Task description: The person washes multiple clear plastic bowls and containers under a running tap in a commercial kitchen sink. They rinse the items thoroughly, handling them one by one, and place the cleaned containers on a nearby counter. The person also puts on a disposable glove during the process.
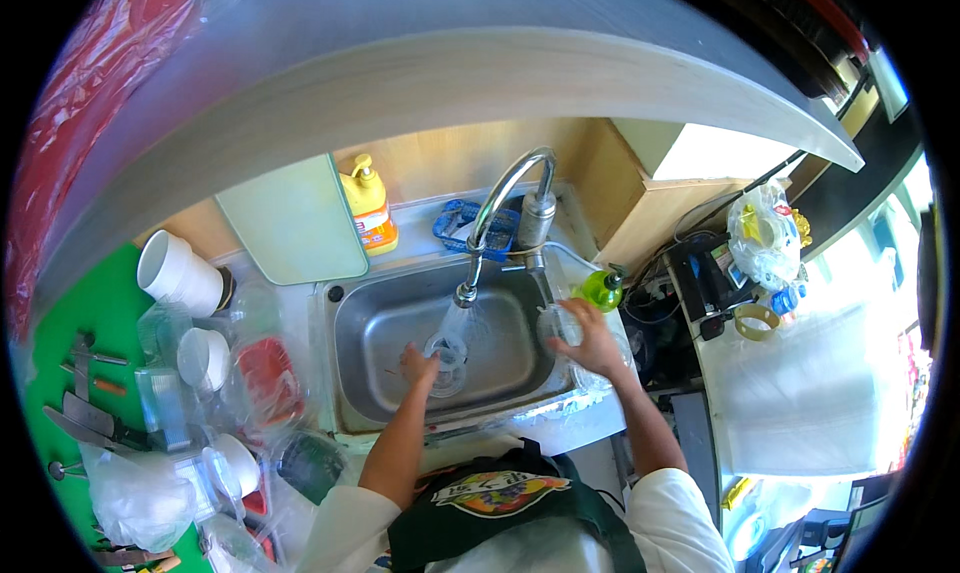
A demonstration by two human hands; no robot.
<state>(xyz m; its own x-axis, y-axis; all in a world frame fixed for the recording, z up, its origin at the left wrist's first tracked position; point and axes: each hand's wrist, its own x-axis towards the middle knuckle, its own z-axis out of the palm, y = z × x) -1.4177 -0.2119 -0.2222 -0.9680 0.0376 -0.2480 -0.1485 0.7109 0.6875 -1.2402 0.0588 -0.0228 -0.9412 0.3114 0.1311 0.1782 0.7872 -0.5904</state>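
Observation:
In the stainless steel sink (487, 378), my left hand (418, 367) grips a clear plastic container (448, 361) by its side. Water (457, 322) runs onto it from the chrome faucet (499, 198). My right hand (590, 340) is over the sink's right rim, thumb and fingers spread around another clear plastic container (553, 327). Whether that hand grips it or only touches it is not plain. More clear plastic (592, 378) lies on the counter under my right wrist.
Behind the sink are a yellow pump bottle (367, 205), a blue basket (457, 224) and a pale cutting board (300, 220). A green soap bottle (601, 289) stands at right. Plastic tubs (202, 359), bags and knives (90, 415) crowd the left. A shelf edge (465, 70) overhangs.

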